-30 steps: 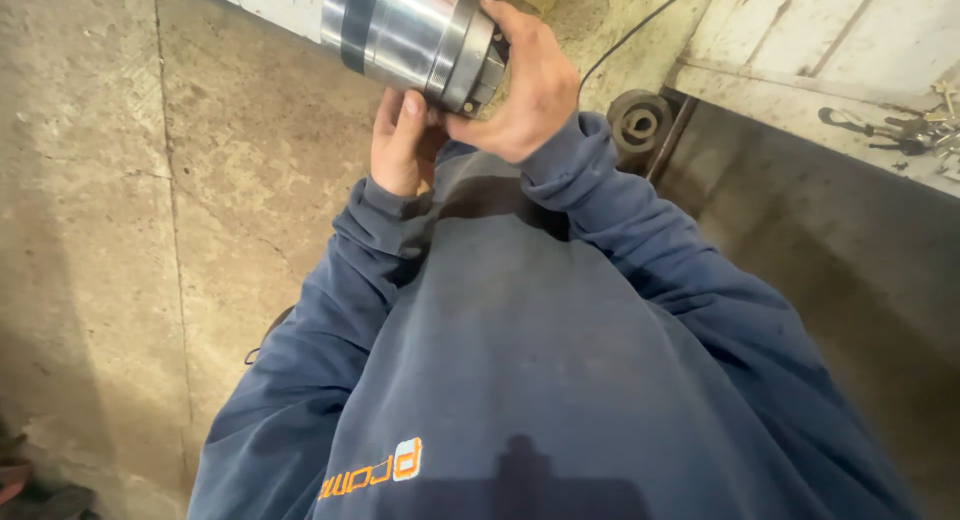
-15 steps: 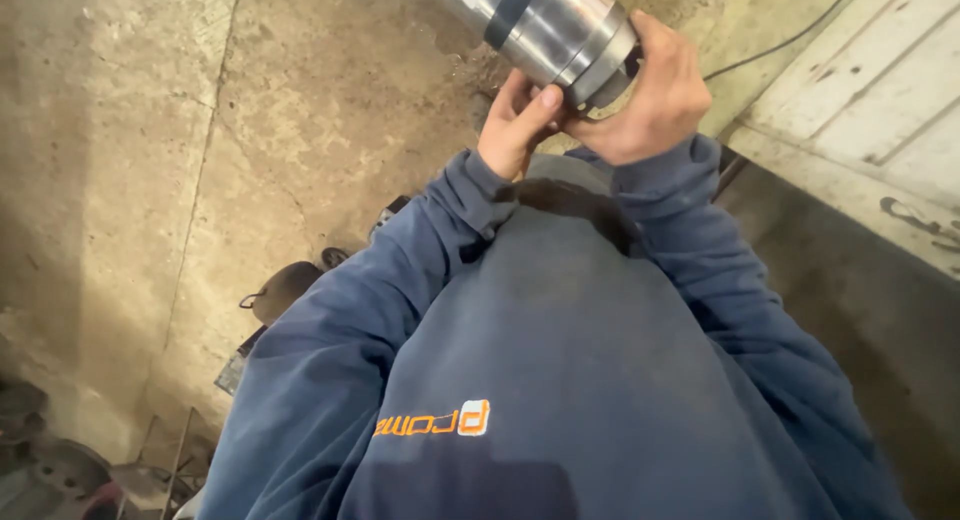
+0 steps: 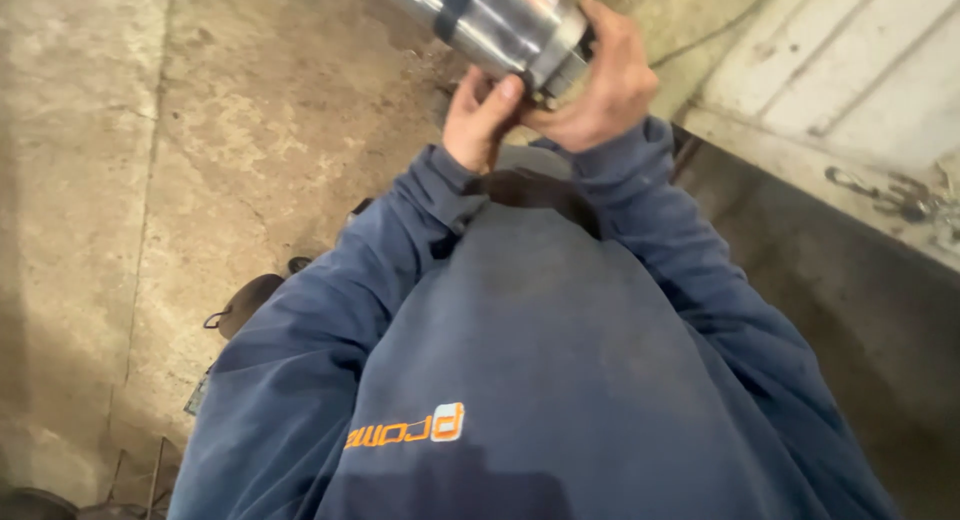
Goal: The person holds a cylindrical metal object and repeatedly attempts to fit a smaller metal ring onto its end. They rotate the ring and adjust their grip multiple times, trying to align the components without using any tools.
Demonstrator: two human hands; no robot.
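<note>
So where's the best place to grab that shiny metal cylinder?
Probably around the smooth round body of the cylinder, near the dark band, wrapping from the side. The left hand and right hand only cup its stepped end, which looks narrower and offers less to hold.

The metal cylinder (image 3: 505,25) now sits further right in view; a dark shoe (image 3: 248,302) has appeared below.

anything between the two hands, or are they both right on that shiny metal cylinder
Nothing separate lies between them in the head view: the left hand and right hand both touch the near end of the metal cylinder, which fills the gap between them.
</note>
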